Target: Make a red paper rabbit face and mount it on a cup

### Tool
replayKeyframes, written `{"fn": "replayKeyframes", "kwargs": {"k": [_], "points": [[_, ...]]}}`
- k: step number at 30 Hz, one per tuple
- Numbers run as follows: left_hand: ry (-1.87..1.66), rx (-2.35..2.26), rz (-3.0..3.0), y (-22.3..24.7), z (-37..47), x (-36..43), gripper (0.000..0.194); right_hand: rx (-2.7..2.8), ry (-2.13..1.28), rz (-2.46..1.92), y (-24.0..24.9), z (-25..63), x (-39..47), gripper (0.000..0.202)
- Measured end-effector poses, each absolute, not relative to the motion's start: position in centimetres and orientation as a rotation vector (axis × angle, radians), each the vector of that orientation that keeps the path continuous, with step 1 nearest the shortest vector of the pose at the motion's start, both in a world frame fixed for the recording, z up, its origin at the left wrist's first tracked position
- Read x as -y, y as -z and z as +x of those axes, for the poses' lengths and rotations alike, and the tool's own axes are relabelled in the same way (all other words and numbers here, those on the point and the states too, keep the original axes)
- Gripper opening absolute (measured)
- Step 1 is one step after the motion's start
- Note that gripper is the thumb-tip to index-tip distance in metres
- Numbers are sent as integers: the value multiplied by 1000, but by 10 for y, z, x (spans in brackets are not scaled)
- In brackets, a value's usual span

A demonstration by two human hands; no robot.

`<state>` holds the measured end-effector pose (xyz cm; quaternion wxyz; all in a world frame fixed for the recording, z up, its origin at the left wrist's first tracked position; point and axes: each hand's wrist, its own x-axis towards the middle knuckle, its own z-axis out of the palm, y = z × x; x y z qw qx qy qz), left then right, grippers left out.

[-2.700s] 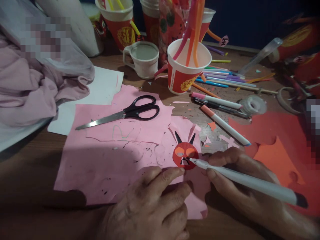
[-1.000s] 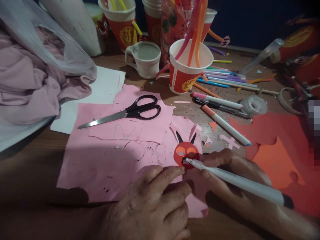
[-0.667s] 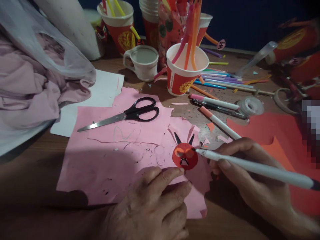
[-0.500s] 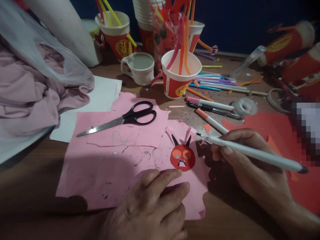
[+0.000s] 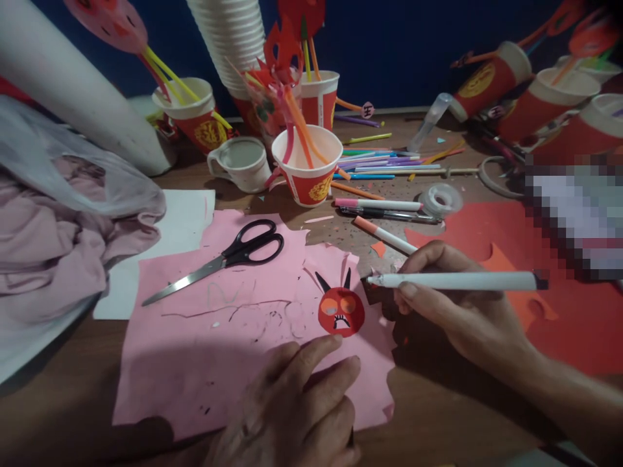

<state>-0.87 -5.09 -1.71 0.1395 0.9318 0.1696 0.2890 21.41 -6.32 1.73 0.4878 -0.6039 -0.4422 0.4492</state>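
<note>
Left hand (image 5: 294,405): fingers spread, index at red disc (image 5: 357,318) (steadying, probably)
Right hand (image 5: 440,292): pinches marker (image 5: 477,281) near tip, likely for control

A red, black-horned paper face (image 5: 341,311) is laid on pink paper (image 5: 214,347); a white marker (image 5: 452,281) is held nearly level.

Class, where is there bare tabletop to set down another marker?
Bare wood shows left of the pink paper, and another patch lies between that paper and the right forearm. Crowded: around the front cup, with loose straws, pens and tape roll nearby.
</note>
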Motion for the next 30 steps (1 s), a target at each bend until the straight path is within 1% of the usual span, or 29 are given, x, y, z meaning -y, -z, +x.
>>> {"fn": "replayKeyframes", "kwargs": {"k": [5,8,12,19,30], "points": [[-717,-446,2765,11,-7,48,15,1475,-868,-1533,-21,210,72,7],[-688,-427,2767,7,-7,45,14,1649,-858,-1491,-19,208,77,5],[-655,-433,2768,5,-6,45,14,1779,-825,-1648,-11,207,84,1],[-585,-476,2793,7,-8,48,16,1860,-567,-1738,-7,203,86,4],[-487,-539,2734,3,-11,55,18,1897,-521,-1717,-7,201,83,10]]}}
